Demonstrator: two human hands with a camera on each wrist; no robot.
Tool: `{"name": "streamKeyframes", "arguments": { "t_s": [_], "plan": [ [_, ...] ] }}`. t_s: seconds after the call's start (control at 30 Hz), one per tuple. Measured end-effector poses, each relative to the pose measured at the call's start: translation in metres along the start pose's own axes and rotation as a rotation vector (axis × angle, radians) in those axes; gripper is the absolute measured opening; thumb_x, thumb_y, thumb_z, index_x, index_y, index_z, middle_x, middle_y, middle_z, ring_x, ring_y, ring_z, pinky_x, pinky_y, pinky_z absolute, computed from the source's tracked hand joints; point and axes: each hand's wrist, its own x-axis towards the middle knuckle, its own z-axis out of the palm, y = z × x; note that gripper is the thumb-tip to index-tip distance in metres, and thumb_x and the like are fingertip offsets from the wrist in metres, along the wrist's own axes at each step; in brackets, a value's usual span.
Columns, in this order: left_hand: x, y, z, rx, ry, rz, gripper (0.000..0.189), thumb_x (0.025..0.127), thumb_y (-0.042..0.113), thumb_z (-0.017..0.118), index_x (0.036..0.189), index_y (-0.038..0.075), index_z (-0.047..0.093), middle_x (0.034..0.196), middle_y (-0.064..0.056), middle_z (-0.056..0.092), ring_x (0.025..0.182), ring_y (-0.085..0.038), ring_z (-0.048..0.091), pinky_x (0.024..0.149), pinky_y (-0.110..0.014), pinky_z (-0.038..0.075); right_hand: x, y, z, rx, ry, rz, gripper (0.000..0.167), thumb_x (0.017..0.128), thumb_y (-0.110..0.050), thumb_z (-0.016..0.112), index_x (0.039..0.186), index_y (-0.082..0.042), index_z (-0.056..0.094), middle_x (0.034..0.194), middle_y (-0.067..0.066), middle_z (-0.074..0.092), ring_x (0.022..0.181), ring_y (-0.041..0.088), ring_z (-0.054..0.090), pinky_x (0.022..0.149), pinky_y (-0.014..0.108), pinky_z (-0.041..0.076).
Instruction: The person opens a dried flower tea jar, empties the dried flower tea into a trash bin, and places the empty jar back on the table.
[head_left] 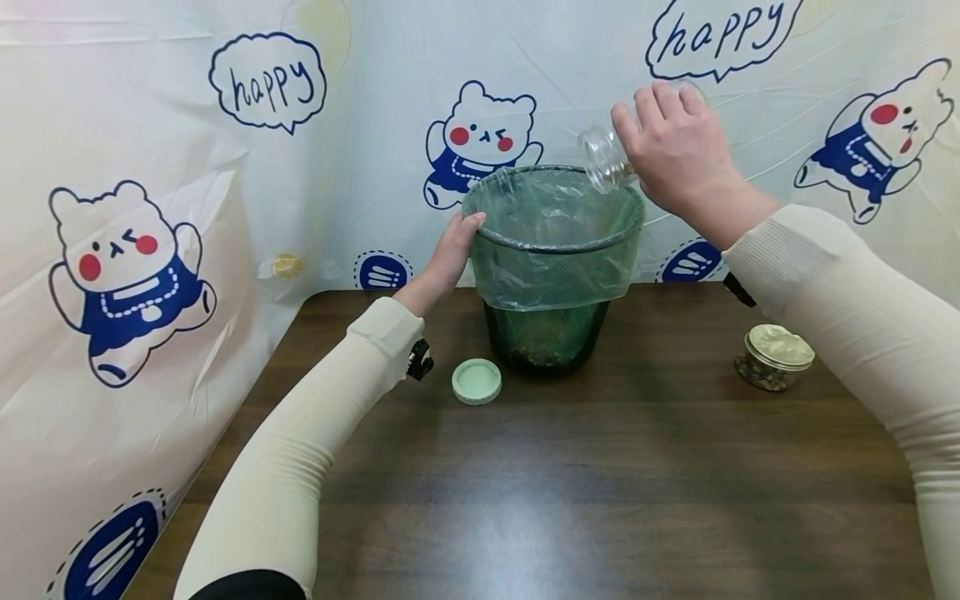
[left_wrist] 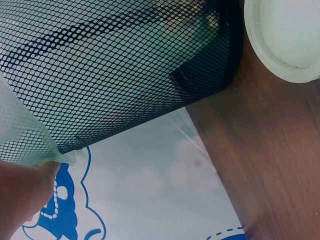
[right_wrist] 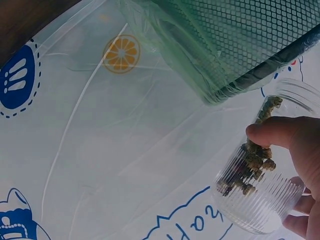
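Note:
A dark mesh wastebasket (head_left: pixel 551 337), lined with a translucent green plastic bag (head_left: pixel 555 279), stands upright at the back of the table. My left hand (head_left: pixel 452 250) grips its left rim through the bag. Above the right side of the opening, my right hand (head_left: pixel 671 146) holds a clear ribbed jar (head_left: pixel 600 157) tipped over, mouth toward the basket. Inside that jar, in the right wrist view, dried greenish-brown clumps (right_wrist: pixel 256 161) lie along the wall. Small brownish bits show through the mesh at the basket's bottom. A pale green lid (head_left: pixel 476 382) lies in front of the basket.
On the right of the brown wooden table (head_left: pixel 540 483) stands a small clear jar (head_left: pixel 775 358) with a pale gold top and dark bits inside. A printed cloth (head_left: pixel 360 125) with bears and "happy" bubbles hangs behind and along the left side.

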Motion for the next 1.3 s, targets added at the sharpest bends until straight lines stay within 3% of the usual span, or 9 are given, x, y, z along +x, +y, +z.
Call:
{"name": "streamKeyframes", "arguments": {
  "t_s": [0.17, 0.47, 0.77, 1.0, 1.3],
  "plan": [
    [0.0, 0.0, 0.0, -0.006, 0.005, -0.002, 0.046, 0.098, 0.031, 0.038, 0.125, -0.007, 0.041, 0.109, -0.017, 0.05, 0.097, -0.016, 0.048, 0.093, -0.034, 0.038, -0.001, -0.001, 0.003, -0.016, 0.041, -0.027, 0.024, 0.086, 0.006, 0.051, 0.109, 0.008, 0.045, 0.105, 0.031, 0.052, 0.097, 0.044, 0.049, 0.079, 0.05, 0.045],
    [-0.002, 0.001, 0.0, 0.025, 0.018, -0.04, 0.05, 0.098, 0.035, 0.038, 0.131, -0.003, 0.038, 0.122, -0.019, 0.045, 0.107, -0.018, 0.045, 0.098, -0.036, 0.035, -0.005, -0.004, 0.011, -0.047, 0.096, -0.071, 0.026, 0.089, 0.005, 0.052, 0.115, 0.008, 0.049, 0.114, 0.032, 0.055, 0.107, 0.046, 0.052, 0.088, 0.053, 0.044],
    [-0.003, 0.001, -0.001, 0.019, 0.006, -0.03, 0.053, 0.098, 0.036, 0.038, 0.134, -0.003, 0.038, 0.126, -0.019, 0.046, 0.108, -0.017, 0.045, 0.099, -0.035, 0.035, -0.005, -0.004, 0.013, -0.052, 0.103, -0.077, 0.029, 0.088, 0.004, 0.058, 0.115, 0.007, 0.049, 0.114, 0.032, 0.055, 0.108, 0.045, 0.051, 0.091, 0.054, 0.043],
    [-0.003, 0.002, 0.0, 0.037, 0.021, -0.062, 0.055, 0.098, 0.038, 0.039, 0.137, 0.0, 0.036, 0.13, -0.016, 0.045, 0.11, -0.017, 0.044, 0.1, -0.036, 0.034, -0.005, -0.004, 0.015, -0.042, 0.109, -0.091, 0.03, 0.087, 0.005, 0.058, 0.116, 0.007, 0.049, 0.114, 0.032, 0.054, 0.109, 0.045, 0.05, 0.094, 0.054, 0.042],
    [-0.002, 0.002, -0.001, 0.021, 0.015, -0.033, 0.053, 0.098, 0.036, 0.039, 0.134, -0.003, 0.038, 0.125, -0.02, 0.045, 0.105, -0.016, 0.045, 0.096, -0.033, 0.036, -0.005, -0.005, 0.017, -0.03, 0.1, -0.108, 0.038, 0.083, 0.009, 0.06, 0.118, 0.006, 0.048, 0.117, 0.031, 0.053, 0.113, 0.045, 0.048, 0.098, 0.054, 0.04]
  ]
}}
